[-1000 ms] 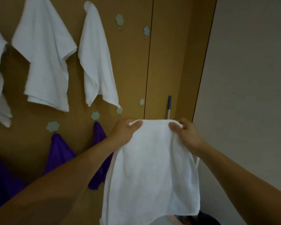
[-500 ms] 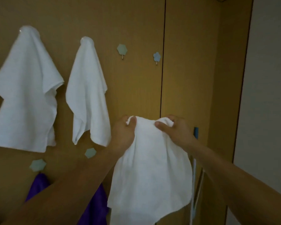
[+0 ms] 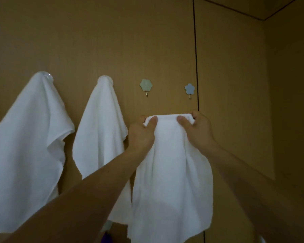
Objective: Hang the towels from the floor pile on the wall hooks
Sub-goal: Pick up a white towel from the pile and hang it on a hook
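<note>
I've raised the towel since a moment ago; its top edge now sits just under the two free hooks. My left hand and right hand, close together, each pinch that edge. The green hook above my left hand looks reachable next.

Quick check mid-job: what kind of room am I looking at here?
Probably an indoor home corner or utility spot, though that is a guess. A wood-panelled wall carries stick-on hooks: a green hook and a blue flower hook are free, and two white towels already hang alongside.
</note>
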Available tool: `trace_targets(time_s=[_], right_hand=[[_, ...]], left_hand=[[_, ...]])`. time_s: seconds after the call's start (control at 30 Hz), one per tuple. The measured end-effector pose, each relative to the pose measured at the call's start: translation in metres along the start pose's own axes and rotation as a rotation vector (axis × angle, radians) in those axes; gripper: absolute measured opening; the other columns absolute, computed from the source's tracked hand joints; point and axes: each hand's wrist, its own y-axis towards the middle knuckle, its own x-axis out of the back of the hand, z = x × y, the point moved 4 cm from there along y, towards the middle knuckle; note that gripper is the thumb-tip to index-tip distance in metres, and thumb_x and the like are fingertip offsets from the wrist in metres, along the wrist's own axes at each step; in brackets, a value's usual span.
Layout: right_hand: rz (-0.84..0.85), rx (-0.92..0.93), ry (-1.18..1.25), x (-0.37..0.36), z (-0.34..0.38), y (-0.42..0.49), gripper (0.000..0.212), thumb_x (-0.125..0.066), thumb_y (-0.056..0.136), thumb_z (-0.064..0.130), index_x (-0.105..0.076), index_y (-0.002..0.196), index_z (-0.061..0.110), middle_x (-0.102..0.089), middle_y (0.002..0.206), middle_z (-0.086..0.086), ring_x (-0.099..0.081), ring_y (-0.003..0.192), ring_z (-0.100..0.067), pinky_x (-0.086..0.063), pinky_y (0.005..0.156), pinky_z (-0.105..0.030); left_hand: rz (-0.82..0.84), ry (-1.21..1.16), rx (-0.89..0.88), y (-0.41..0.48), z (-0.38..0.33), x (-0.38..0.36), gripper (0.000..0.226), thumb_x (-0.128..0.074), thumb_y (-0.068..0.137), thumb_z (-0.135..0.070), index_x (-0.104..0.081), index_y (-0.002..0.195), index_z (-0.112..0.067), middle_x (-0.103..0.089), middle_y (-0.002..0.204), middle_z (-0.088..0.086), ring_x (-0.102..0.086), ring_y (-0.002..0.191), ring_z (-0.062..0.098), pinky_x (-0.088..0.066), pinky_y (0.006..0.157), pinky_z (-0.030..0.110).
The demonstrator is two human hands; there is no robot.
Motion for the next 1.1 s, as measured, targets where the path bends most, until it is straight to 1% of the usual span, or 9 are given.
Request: trace_targets(time_s=[0.13, 0.37, 0.47, 0.6, 0.7, 0.83, 0.97, 1.03, 1.1], right_hand=[[-0.059, 0.071, -0.031, -0.021, 0.007, 0.038, 0.031, -0.06, 0.091, 0.035, -0.057, 0.089, 0.004, -0.062, 0.086, -0.011, -0.054, 0.073, -0.019, -0.041, 0.061, -0.03], [-0.111, 0.178, -0.036, -0.054, 0.034, 0.109, 0.026, -0.06, 0.091, 0.032, -0.048, 0.07, 0.023, -0.052, 0.068, 0.008, -0.048, 0.062, -0.009, -0.036, 0.054, -0.027], [-0.117, 0.17, -0.04, -0.072, 0.038, 0.14, 0.031, -0.06, 0.091, 0.031, -0.044, 0.066, 0.025, -0.051, 0.067, 0.008, -0.05, 0.065, -0.014, -0.033, 0.051, -0.026], [-0.105, 0.173, -0.097, -0.096, 0.025, 0.155, 0.022, -0.058, 0.091, 0.035, -0.049, 0.074, 0.025, -0.052, 0.071, 0.006, -0.054, 0.07, -0.017, -0.03, 0.05, -0.025], [-0.097, 0.176, -0.128, -0.102, 0.009, 0.156, 0.016, -0.06, 0.086, 0.039, -0.054, 0.086, 0.024, -0.054, 0.075, 0.009, -0.056, 0.072, -0.016, -0.033, 0.051, -0.024], [0.077, 0.03, 0.025, -0.099, -0.011, 0.158, 0.034, -0.072, 0.074, 0.043, -0.056, 0.091, 0.02, -0.06, 0.087, 0.006, -0.058, 0.077, -0.015, -0.049, 0.067, -0.032], [0.221, -0.005, -0.051, -0.101, -0.014, 0.151, 0.036, -0.074, 0.07, 0.048, -0.054, 0.078, 0.019, -0.059, 0.076, 0.005, -0.058, 0.072, -0.017, -0.041, 0.059, -0.027], [0.154, 0.049, -0.26, -0.097, -0.008, 0.147, 0.046, -0.071, 0.069, 0.059, -0.057, 0.092, 0.022, -0.058, 0.091, 0.004, -0.057, 0.086, -0.02, -0.039, 0.064, -0.029], [-0.094, 0.222, -0.49, -0.09, 0.003, 0.14, 0.052, -0.073, 0.069, 0.055, -0.056, 0.106, 0.021, -0.053, 0.111, -0.003, -0.048, 0.103, -0.025, -0.036, 0.079, -0.037]], left_hand=[[-0.061, 0.026, -0.098, 0.042, -0.003, -0.001, 0.026, -0.051, 0.095, -0.042, -0.061, 0.109, -0.021, -0.055, 0.087, -0.016, -0.054, 0.087, 0.01, -0.041, 0.077, 0.024], [-0.28, 0.269, -0.256, 0.125, -0.033, 0.021, 0.035, -0.053, 0.095, -0.037, -0.064, 0.114, -0.011, -0.065, 0.105, 0.002, -0.056, 0.094, 0.018, -0.034, 0.078, 0.024], [-0.31, 0.46, -0.291, 0.15, -0.039, 0.022, 0.031, -0.053, 0.094, -0.036, -0.066, 0.102, -0.008, -0.067, 0.096, 0.009, -0.06, 0.089, 0.022, -0.036, 0.071, 0.026], [-0.354, 0.707, -0.296, 0.158, -0.038, 0.016, 0.032, -0.051, 0.094, -0.036, -0.059, 0.111, -0.009, -0.066, 0.105, 0.009, -0.06, 0.095, 0.025, -0.034, 0.072, 0.029], [-0.274, 0.829, -0.186, 0.156, -0.031, 0.014, 0.033, -0.052, 0.092, -0.038, -0.059, 0.107, -0.009, -0.064, 0.097, 0.005, -0.059, 0.09, 0.024, -0.035, 0.067, 0.029], [-0.061, 0.589, 0.107, 0.155, -0.017, 0.017, 0.027, -0.07, 0.082, -0.033, -0.056, 0.077, -0.011, -0.056, 0.076, 0.001, -0.055, 0.069, 0.017, -0.037, 0.051, 0.026], [0.101, 0.946, 0.149, 0.145, -0.022, 0.016, 0.035, -0.067, 0.081, -0.043, -0.051, 0.069, -0.015, -0.052, 0.07, -0.001, -0.05, 0.062, 0.012, -0.033, 0.047, 0.024], [0.112, 1.134, 0.083, 0.139, -0.025, 0.014, 0.036, -0.064, 0.078, -0.052, -0.056, 0.073, -0.018, -0.056, 0.072, -0.004, -0.053, 0.064, 0.012, -0.033, 0.049, 0.025], [-0.035, 1.344, -0.107, 0.132, -0.031, 0.011, 0.046, -0.062, 0.072, -0.057, -0.058, 0.09, -0.015, -0.057, 0.084, -0.006, -0.057, 0.078, 0.015, -0.038, 0.059, 0.027]])
